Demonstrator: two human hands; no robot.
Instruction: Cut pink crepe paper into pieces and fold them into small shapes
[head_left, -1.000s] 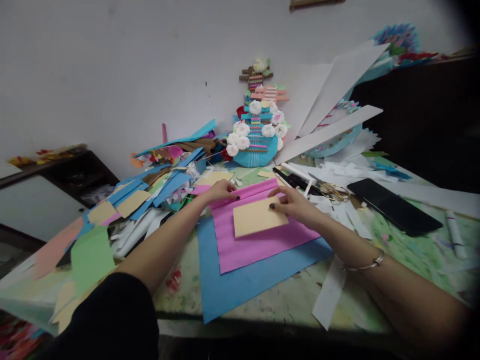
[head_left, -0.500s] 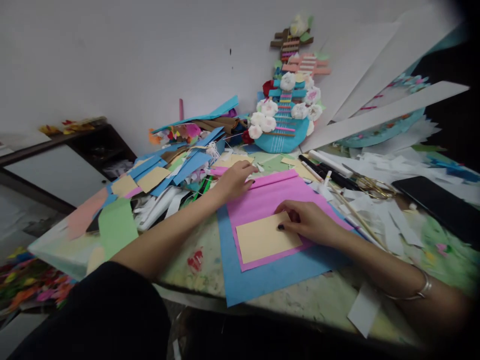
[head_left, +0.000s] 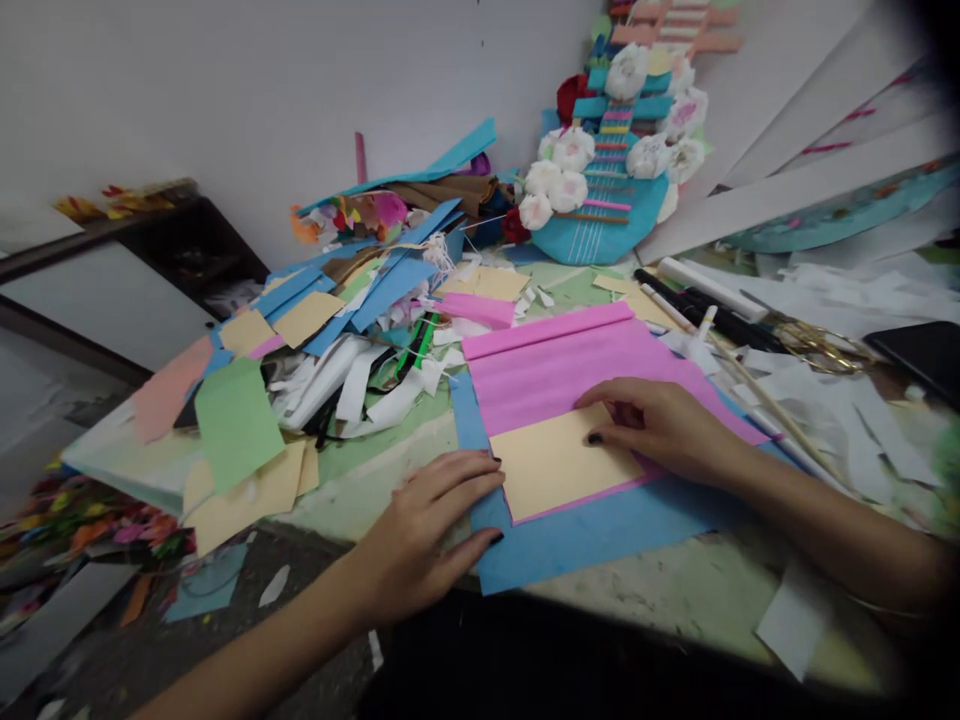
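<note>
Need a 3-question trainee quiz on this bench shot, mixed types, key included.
1. True or false: the cream card lies beneath the pink paper.
2. Multiple choice: what colour is the large sheet under the pink paper? (a) green (b) blue (c) white
3. Short answer: which of the person's hands, left or right, has its thumb on the cream card?

Key:
1. False; the card lies over it.
2. (b) blue.
3. The right hand.
</note>
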